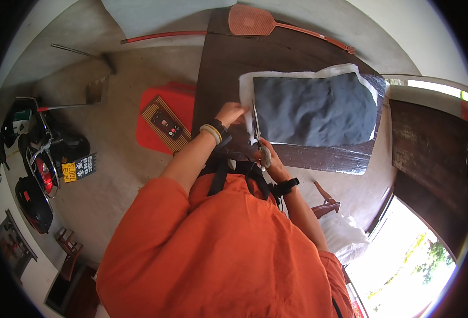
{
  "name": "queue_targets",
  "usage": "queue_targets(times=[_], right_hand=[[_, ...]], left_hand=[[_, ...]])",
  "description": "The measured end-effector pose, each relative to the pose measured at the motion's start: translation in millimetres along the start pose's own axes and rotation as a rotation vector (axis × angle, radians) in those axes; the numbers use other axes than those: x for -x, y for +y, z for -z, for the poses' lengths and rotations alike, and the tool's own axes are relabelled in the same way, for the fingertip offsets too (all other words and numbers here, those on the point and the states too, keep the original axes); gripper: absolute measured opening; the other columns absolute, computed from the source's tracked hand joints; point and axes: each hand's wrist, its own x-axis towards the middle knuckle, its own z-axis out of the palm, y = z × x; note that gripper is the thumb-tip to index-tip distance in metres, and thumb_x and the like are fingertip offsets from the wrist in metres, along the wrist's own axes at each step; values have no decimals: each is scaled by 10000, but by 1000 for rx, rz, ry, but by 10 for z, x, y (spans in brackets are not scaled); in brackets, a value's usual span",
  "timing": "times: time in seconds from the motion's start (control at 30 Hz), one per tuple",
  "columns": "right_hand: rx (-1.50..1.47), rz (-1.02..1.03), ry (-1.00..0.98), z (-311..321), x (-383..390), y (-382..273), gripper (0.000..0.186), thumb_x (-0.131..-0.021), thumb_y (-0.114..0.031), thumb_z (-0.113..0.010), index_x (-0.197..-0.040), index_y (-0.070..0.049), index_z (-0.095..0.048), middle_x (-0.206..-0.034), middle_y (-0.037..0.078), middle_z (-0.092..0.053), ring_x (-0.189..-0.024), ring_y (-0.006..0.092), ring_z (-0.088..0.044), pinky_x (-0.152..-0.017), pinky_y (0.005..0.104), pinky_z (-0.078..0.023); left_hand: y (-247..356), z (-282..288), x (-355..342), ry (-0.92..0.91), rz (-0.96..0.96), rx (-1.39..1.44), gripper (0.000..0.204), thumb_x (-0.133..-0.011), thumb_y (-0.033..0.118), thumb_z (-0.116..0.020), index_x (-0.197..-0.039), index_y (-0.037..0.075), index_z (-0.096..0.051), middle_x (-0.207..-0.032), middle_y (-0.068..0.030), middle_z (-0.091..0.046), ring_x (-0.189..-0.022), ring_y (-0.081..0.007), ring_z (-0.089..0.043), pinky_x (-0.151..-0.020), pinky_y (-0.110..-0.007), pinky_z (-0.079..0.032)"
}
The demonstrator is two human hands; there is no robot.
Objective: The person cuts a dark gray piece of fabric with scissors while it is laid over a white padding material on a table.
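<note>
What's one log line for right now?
left hand: at edge of white sheet | right hand: holding scissors near left edge of dark sheet | dark sheet: atop white sheet | table: under both

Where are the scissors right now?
Head view, just right of centre: the scissors are in the right hand, blades pointing away along the left edge of the dark grey sheet, right of the left hand.

On my feed, the cloth [313, 111] shows slate blue with white edges, and the tabletop [215, 74] is dark brown. I see an orange-red swatter [252, 21], a bright red stool [147, 139], a mat [180, 143] striped tan and dark brown, and a black phone [163, 121]. The shirt [228, 249] looks plain orange to me.
</note>
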Motion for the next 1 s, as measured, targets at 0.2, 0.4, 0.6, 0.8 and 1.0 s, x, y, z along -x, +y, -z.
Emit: queue_targets(times=[0.2,0.4,0.6,0.8,1.0], right_hand=[[26,20,86,-98,-196,-124,578,-836,-198,-610,-1324,-45,-339,-763,-9,-474,-658,76,-460,-569,208,-378],[175,9,168,-126,-269,-97,589,-817,-163,-641,-1307,-25,-346,-731,-8,-497,-635,73,-482,-544,211,-382],[84,-51,-14,-101,-142,-178,575,-848,-151,-584,-1334,-21,-307,-798,21,-507,-663,87,-501,-576,220,-418],[-16,-13,12,-135,-389,-284,599,-834,-163,-566,-1358,-63,-292,-824,21,-496,-669,100,-489,-583,236,-435],[-44,-28,100,-201,-597,-444,599,-780,-188,-640,-1305,-67,-377,-774,11,-474,-601,92,-458,-518,222,-398]], left_hand=[[16,-6,50,-44,50,-15,319,-857,331,-594,-1002,46,-594,-885,-54,-648,-788,-139,-629,-740,-285,-479],[-31,59,17,-70,31,4,307,-855,328,-601,-989,52,-600,-879,-43,-645,-776,-127,-622,-734,-274,-476],[-10,90,29,-6,26,-22,285,-849,318,-613,-955,54,-614,-822,-25,-639,-706,-104,-603,-688,-253,-475],[16,100,65,-43,45,-61,298,-849,311,-615,-970,38,-612,-806,-24,-632,-672,-90,-593,-645,-238,-487],[-39,134,-19,-76,57,-54,314,-852,302,-612,-991,20,-600,-813,-40,-635,-689,-105,-606,-674,-253,-499]])
